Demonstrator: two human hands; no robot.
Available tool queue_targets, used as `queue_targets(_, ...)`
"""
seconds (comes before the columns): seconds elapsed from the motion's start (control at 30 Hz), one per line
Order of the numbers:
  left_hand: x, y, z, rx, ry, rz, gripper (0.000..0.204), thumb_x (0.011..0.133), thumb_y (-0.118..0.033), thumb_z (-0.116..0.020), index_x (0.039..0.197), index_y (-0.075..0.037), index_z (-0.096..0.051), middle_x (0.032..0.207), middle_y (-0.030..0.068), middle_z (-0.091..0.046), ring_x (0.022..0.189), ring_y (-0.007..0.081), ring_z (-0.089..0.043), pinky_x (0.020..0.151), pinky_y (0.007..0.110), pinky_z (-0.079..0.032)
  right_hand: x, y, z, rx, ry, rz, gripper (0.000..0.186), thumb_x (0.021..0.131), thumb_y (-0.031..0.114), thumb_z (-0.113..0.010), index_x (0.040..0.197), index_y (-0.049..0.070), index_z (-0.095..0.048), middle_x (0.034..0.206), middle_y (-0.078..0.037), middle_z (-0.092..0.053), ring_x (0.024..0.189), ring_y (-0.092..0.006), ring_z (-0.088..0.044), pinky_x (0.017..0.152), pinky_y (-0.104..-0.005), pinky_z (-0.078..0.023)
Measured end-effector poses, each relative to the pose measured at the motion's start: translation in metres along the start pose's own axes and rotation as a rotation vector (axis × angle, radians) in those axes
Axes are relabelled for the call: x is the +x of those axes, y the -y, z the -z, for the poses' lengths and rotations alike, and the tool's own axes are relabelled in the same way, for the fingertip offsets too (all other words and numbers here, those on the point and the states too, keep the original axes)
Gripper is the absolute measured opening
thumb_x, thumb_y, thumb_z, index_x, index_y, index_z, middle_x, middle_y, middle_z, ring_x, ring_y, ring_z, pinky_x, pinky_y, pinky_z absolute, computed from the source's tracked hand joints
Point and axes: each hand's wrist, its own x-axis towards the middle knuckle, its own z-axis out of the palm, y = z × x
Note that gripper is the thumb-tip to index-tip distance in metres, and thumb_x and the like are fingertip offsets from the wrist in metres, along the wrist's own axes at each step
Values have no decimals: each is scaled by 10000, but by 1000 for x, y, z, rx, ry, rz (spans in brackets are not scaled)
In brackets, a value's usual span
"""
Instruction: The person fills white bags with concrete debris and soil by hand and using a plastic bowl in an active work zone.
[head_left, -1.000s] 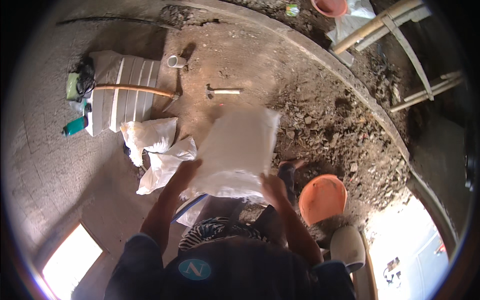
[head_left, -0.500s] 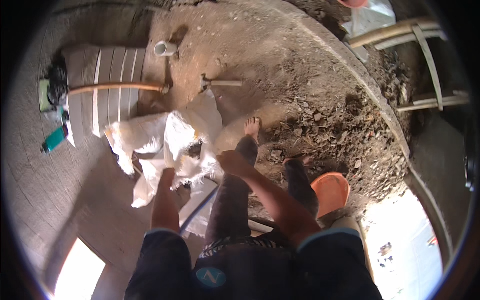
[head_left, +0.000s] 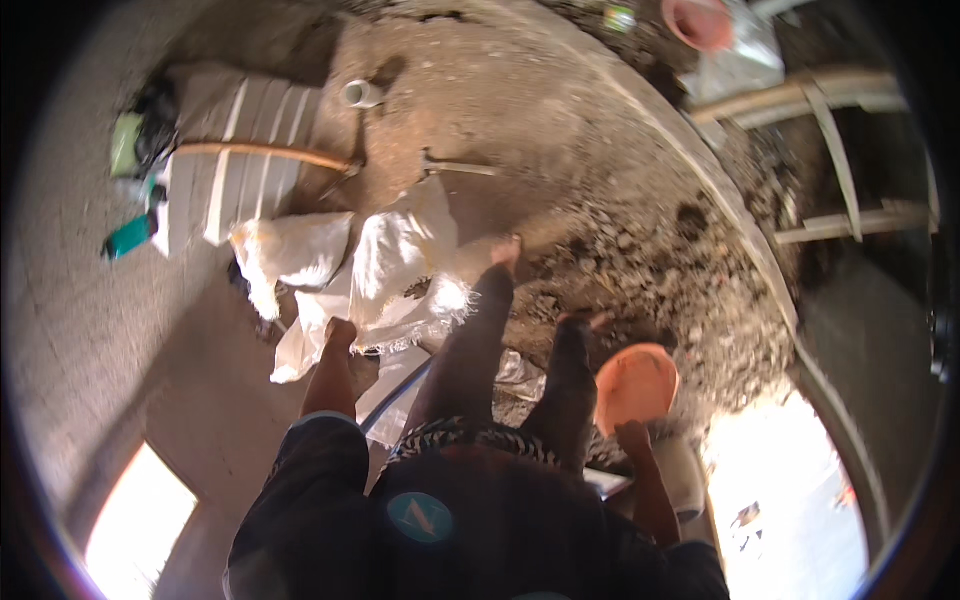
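My left hand [head_left: 341, 331] is closed on the edge of a white woven sack [head_left: 400, 240], which lies crumpled on the ground with frayed threads along its lower edge. Down at the right, my right hand [head_left: 631, 436] is at the near rim of an orange plastic basin [head_left: 637, 385], its fingers seemingly curled over the rim. The basin stands next to a heap of soil and rubble [head_left: 650, 250]. Another pale sack [head_left: 292, 250] lies left of the first. My bare foot [head_left: 507, 252] is planted just right of the sacks.
A hammer [head_left: 462, 167], a short white pipe piece [head_left: 361, 94] and a long wooden-handled tool [head_left: 265, 149] lie beyond the sacks. A teal bottle [head_left: 130, 236] is at far left. Wooden framing [head_left: 835, 150] stands at right behind a curved kerb [head_left: 690, 150]. A cylindrical container [head_left: 683, 478] stands behind the basin.
My right hand has let go of the sack and moved right and back to the orange basin's rim. The left hand stays on the sack. The view has shifted slightly.
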Motion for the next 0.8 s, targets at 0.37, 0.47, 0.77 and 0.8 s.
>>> queue_targets(0.37, -46, -37, 133, 641, -169, -813, 420, 851, -357, -590, 708, 31, -660, 814, 229, -650, 780, 381, -632, 748, 447, -489, -66, 170, -89, 1365, -37, -901, 262, 855, 274, -580, 809, 18, -604, 641, -91, -552, 534, -167, -540, 448, -341, -428)
queue_targets(0.47, -82, -71, 159, 299, 57, -610, 367, 861, -351, -583, 818, 3, -674, 766, 161, -656, 686, 282, -637, 604, 413, -486, -78, 221, -58, 1669, -97, -1126, 229, 856, 257, -600, 895, 32, -580, 674, -80, -546, 549, -166, -540, 438, -320, -432)
queue_targets(0.77, -202, -171, 155, 139, 170, -636, 345, 824, -411, -600, 950, -91, -608, 848, 31, -630, 691, 153, -571, 552, 316, -396, -52, 286, -53, 2131, -264, -983, 184, 840, 201, -612, 817, 36, -533, 653, -51, -508, 514, -143, -499, 423, -283, -417)
queue_targets(0.8, -195, -169, 151, 156, 172, -637, 344, 825, -409, -599, 954, -91, -609, 849, 32, -630, 700, 154, -572, 567, 316, -400, -44, 287, -57, 2164, -283, -945, 187, 838, 197, -610, 796, 36, -525, 621, -41, -487, 493, -140, -488, 413, -282, -415)
